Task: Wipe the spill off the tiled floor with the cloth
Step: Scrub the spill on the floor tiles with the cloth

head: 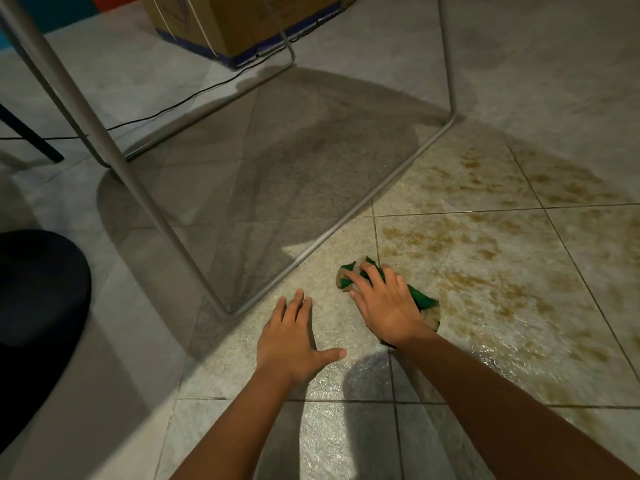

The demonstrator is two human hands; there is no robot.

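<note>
A brownish spill (pixel 485 237) spreads in streaks and blotches over the grey tiled floor (pixel 346 438), to the right of centre. A bunched green cloth (pixel 424 301), stained brown in places, lies at the spill's left edge. My right hand (pixel 384 303) presses down on the cloth with fingers spread over it, and much of the cloth is hidden beneath the palm. My left hand (pixel 294 341) rests flat on the bare tile to the left of the cloth, fingers apart, holding nothing.
A thin metal frame (pixel 332 230) stands on the floor just beyond my hands, with a thick leg (pixel 104 140) at the left. A cardboard box (pixel 235 26) sits behind it. A black cable (pixel 173 105) crosses the floor. A dark round object (pixel 38 299) is at left.
</note>
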